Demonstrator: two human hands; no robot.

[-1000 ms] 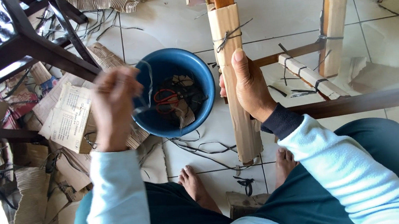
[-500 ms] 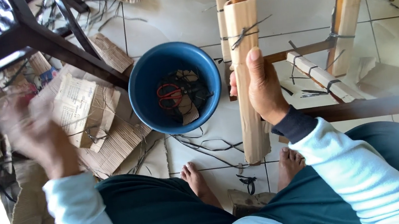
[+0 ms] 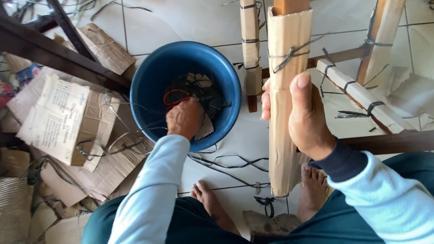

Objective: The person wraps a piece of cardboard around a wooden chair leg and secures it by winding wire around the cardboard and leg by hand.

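Observation:
My right hand (image 3: 305, 113) is wrapped around a wooden furniture leg covered in brown cardboard (image 3: 284, 79), which is tied near the top with black cord (image 3: 292, 53). My left hand (image 3: 184, 118) reaches down into a blue plastic bucket (image 3: 148, 86) on the tiled floor. Its fingers are closed among black cords, a red loop (image 3: 174, 95) and scraps in there; what they grip is hidden. I sit on the floor with both bare feet (image 3: 214, 203) under the leg.
Piles of torn cardboard (image 3: 71, 135) and loose black cords lie on the left under a dark wooden frame (image 3: 34, 45). More cardboard-wrapped legs and rungs (image 3: 356, 95) stand to the right. Cords trail across the tiles (image 3: 222, 163) near the bucket.
My left hand swung from above the bucket out to the left over the cardboard pile, then came back and went down into the bucket. My right hand stayed on the wrapped leg.

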